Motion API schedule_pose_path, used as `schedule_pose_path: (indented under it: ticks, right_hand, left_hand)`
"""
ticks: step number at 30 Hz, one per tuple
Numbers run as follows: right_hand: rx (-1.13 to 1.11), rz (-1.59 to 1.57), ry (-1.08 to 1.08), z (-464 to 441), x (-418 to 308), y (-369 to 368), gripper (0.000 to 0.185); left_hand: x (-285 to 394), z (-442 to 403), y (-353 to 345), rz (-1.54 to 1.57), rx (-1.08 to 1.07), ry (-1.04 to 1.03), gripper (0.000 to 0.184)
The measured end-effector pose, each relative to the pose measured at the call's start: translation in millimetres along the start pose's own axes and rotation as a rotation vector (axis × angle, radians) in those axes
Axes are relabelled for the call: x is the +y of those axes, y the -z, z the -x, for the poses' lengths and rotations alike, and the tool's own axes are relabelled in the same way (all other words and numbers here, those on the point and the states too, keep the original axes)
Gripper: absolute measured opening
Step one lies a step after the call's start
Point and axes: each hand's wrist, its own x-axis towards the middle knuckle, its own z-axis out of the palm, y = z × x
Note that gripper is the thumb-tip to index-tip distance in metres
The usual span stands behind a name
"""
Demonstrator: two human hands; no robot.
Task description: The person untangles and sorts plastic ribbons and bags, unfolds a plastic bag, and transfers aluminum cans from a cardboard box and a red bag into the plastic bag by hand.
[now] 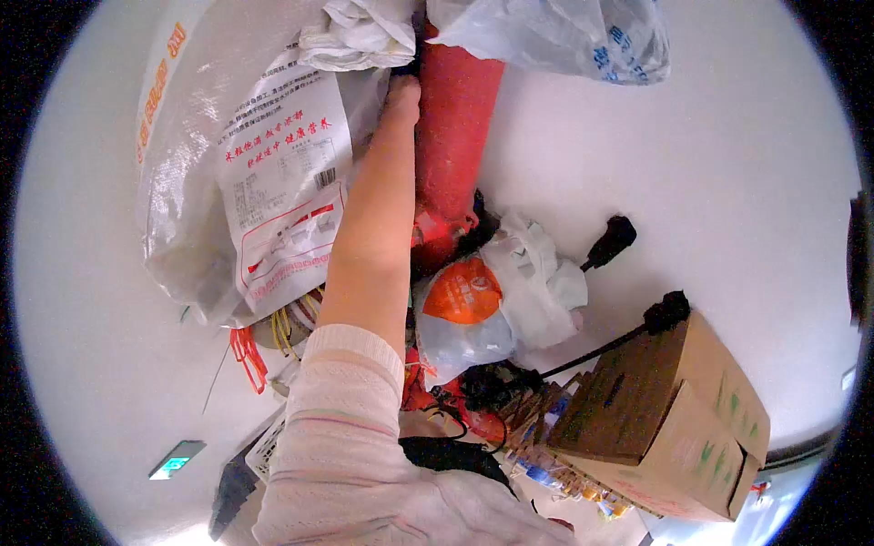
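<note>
Pile layout, who's next to what

So the rice sack (196,182) is left of the cylinder (455,127). One plastic bag (555,32) is at upper right, another carrier bag (496,305) by the cylinder's lower end, cardboard box (674,428) lower right, exit sign (177,460) lower left.

The fingers of the left hand (403,96) are hidden, the blue-printed bag (555,36) is cropped above, and the sack's (187,200) smallest print is unreadable.

Single head-worn view; faces along outstretched arm (369,246), sleeve (337,428) close to lens.
</note>
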Motion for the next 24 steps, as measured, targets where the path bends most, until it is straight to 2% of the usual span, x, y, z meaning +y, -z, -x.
schedule_pose_path:
  ticks: [1,2,5,6,10,13,14,17,19,20,22,24]
  right_hand:
    - [0.000,0.000,0.007,1,1,-4,0.037]
    - [0.003,0.002,0.013,1,-1,-3,0.037]
    - [0.008,0.007,0.031,2,4,-15,0.038]
    - [0.008,0.009,0.036,2,8,-20,0.038]
    - [0.008,0.016,0.053,7,13,-30,0.039]
    - [0.009,0.019,0.062,11,18,-35,0.040]
    - [0.007,0.026,0.064,12,19,-37,0.040]
    - [0.005,0.030,0.072,16,20,-41,0.041]
    - [0.008,0.033,0.075,17,23,-44,0.041]
    - [0.010,0.035,0.075,17,24,-46,0.041]
    - [0.012,0.033,0.079,19,24,-49,0.042]
    - [0.013,0.034,0.076,20,22,-51,0.042]
  left_hand:
    - [0,7,2,-0.168,0.030,-0.024,0.037]
    - [-46,-46,-27,-0.475,0.080,-0.378,0.034]
    - [-44,-8,-18,0.036,0.005,-0.126,0.030]
    - [-3,43,4,0.197,0.147,0.224,0.029]
    - [-21,66,10,0.302,0.216,0.179,0.031]
    - [-41,72,6,0.229,0.239,0.136,0.032]
    - [-53,66,4,0.122,0.232,0.108,0.032]
    - [-99,26,-4,-1.054,0.075,-0.399,0.032]
    - [-81,49,-7,-0.586,0.144,-0.294,0.035]
    - [-50,77,10,-0.197,0.227,-0.191,0.036]
    - [-36,74,26,0.110,0.277,0.007,0.042]
    - [-19,65,17,0.608,0.247,0.012,0.055]
